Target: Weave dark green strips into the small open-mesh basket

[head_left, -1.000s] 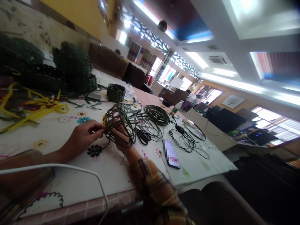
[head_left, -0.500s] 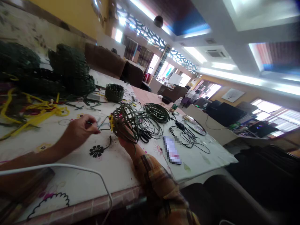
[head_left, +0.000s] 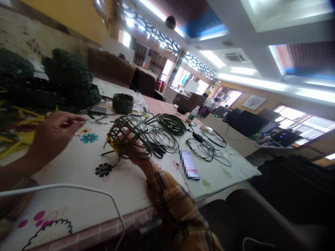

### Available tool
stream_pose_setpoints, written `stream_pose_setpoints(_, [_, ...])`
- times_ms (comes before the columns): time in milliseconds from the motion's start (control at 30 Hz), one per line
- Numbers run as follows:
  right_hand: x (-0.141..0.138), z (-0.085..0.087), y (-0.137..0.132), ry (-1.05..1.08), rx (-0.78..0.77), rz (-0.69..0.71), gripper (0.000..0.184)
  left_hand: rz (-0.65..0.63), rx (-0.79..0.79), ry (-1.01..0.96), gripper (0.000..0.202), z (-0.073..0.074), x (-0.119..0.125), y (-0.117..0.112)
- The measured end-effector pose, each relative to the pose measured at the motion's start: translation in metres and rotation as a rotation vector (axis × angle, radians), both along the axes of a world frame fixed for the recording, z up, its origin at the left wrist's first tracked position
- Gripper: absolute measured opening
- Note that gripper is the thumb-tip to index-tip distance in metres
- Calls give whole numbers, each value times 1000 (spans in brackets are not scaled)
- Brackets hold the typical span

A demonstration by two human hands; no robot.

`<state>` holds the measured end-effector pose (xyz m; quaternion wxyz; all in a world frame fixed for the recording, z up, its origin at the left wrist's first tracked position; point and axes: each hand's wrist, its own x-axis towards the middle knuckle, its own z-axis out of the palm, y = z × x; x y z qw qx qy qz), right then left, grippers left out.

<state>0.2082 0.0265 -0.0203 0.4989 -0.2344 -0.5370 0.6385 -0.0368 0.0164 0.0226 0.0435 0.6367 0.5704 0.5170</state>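
My right hand (head_left: 136, 155) is wrapped round a half-woven basket (head_left: 128, 137) of dark green strips, holding it just above the table (head_left: 110, 188). Loose strip ends stick out of the basket to the right. My left hand (head_left: 53, 134) is raised well to the left of the basket, fingers pinched together on a thin strip that I can barely make out. A plaid sleeve covers my right forearm.
A small finished green basket (head_left: 123, 103) stands further back. Dark green woven pieces (head_left: 68, 78) and yellow strips (head_left: 23, 122) lie at the left. Coils of green strip (head_left: 172, 124), scissors (head_left: 158, 150), black cables (head_left: 209, 153) and a phone (head_left: 190, 164) lie to the right. A white cable (head_left: 78, 190) crosses the front.
My left hand has pulled away from the basket, up and to the left, drawing a strip with it. My right hand has kept hold of the basket and turned it slightly.
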Motion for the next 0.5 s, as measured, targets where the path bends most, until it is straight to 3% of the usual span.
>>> stream_pose_setpoints(133, [-1, -3, -4, -116, 96, 14, 27, -172, -25, -84, 42, 11, 37, -25])
stream_pose_setpoints(267, [-1, -6, -5, -281, 236, -62, 28, -258, -63, -190, 45, 17, 48, -37])
stream_pose_setpoints(400, [-4, 6, -12, -402, 376, -64, 26, -344, -94, -237, 49, 11, 51, -38])
stream_pose_setpoints(500, [-5, 18, -16, -643, 551, -186, 24, -424, -168, -351, 55, 1, 53, -34])
